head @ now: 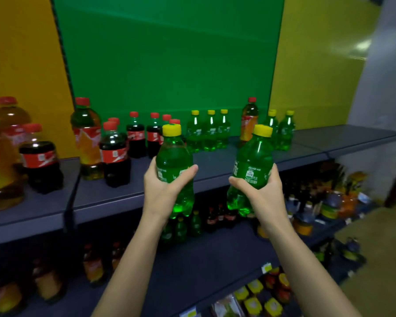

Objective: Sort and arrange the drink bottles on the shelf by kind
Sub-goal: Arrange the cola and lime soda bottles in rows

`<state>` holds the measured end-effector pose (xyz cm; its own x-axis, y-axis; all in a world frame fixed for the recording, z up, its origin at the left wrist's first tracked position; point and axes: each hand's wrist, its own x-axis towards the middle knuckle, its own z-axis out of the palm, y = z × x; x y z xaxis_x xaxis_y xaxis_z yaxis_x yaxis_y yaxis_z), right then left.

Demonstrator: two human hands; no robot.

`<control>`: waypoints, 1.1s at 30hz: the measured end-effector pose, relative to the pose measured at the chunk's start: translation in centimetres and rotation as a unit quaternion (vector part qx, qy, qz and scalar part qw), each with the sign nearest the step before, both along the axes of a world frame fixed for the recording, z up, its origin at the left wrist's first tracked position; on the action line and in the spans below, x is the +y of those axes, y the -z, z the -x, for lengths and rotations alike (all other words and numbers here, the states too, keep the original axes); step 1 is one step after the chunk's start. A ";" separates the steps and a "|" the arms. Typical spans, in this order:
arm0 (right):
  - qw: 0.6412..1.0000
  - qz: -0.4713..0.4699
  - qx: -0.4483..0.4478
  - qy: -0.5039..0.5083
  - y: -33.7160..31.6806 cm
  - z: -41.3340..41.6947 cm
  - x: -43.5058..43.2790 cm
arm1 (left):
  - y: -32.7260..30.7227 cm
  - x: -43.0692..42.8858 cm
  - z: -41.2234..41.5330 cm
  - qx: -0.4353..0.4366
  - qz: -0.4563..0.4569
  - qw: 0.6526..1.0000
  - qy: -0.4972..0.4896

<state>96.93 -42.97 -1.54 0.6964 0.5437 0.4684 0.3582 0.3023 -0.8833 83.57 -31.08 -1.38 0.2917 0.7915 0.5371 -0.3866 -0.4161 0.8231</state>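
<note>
My left hand (164,188) grips a green bottle with a yellow cap (173,156) in front of the top shelf (215,165). My right hand (261,191) grips a second green bottle (253,161), tilted slightly right. On the shelf behind stand three green bottles (209,133) in a row, two more green bottles (281,131) at the right, and an amber tea bottle (249,120) between those groups. Several dark cola bottles (135,136) with red caps stand left of centre, beside a large tea bottle (86,138).
At the far left stand more large tea bottles (5,147) and a cola bottle (41,161). The lower shelves (215,259) hold mixed bottles and packets. The right end of the top shelf (341,136) is bare. A grey wall is at the right.
</note>
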 end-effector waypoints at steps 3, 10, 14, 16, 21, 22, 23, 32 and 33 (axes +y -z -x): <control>1.000 0.011 -0.005 0.028 0.3 -4.4 -1.4 | -0.2 -1.0 -5.2 0.009 0.002 1.000 0.021; 0.998 0.021 -0.028 0.048 0.5 -14.8 -1.3 | -0.1 -0.4 -16.4 0.029 0.028 0.998 0.044; 0.997 0.040 -0.009 0.062 0.5 -20.6 1.4 | -0.1 2.2 -22.6 0.042 0.051 0.998 0.024; 0.997 0.054 -0.017 0.059 0.2 -23.0 3.3 | -0.4 3.3 -25.1 0.032 0.058 0.998 0.018; 0.998 0.046 -0.038 0.012 -0.7 -27.7 7.5 | -1.5 6.1 -29.9 0.045 0.041 0.998 -0.027; 0.998 0.044 -0.037 -0.004 -0.6 -28.6 8.3 | -1.6 6.6 -30.5 0.047 0.038 0.997 -0.041; 0.998 0.043 -0.035 -0.020 -0.5 -29.4 8.9 | -1.6 6.9 -31.1 0.051 0.041 0.996 -0.054; 0.982 0.078 -0.071 -0.156 1.1 -32.3 14.0 | -0.8 9.2 -33.3 0.125 0.061 0.975 -0.176; 0.980 0.080 -0.075 -0.168 1.2 -32.5 14.4 | -0.7 9.0 -33.4 0.133 0.067 0.970 -0.190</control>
